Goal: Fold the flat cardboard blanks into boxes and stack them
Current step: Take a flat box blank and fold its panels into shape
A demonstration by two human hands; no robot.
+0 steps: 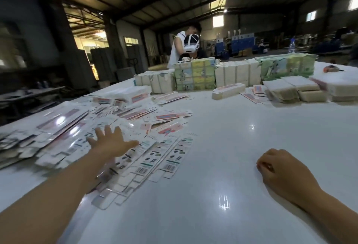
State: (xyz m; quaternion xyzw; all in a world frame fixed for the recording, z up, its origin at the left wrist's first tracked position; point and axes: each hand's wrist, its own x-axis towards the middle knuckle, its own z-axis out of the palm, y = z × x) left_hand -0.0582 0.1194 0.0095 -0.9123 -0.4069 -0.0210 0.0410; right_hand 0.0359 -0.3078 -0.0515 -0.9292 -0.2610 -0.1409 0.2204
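Observation:
Several flat printed cardboard blanks [155, 154] lie fanned out and overlapping on the white table [222, 146], left of centre. My left hand [111, 142] reaches out over them with its fingers spread and straight, holding nothing. My right hand [279, 168] rests on the bare table at the right, its fingers loosely curled and holding nothing. One folded long box [228, 91] lies farther back near the middle. More folded boxes [124, 96] sit behind the blanks at the far left.
Bundled packs of blanks [195, 76] stand in a row along the far side, with flatter stacks [298, 90] at the far right. A person [184, 48] stands behind the table holding a white headset. A small orange object [331, 68] lies at the far right.

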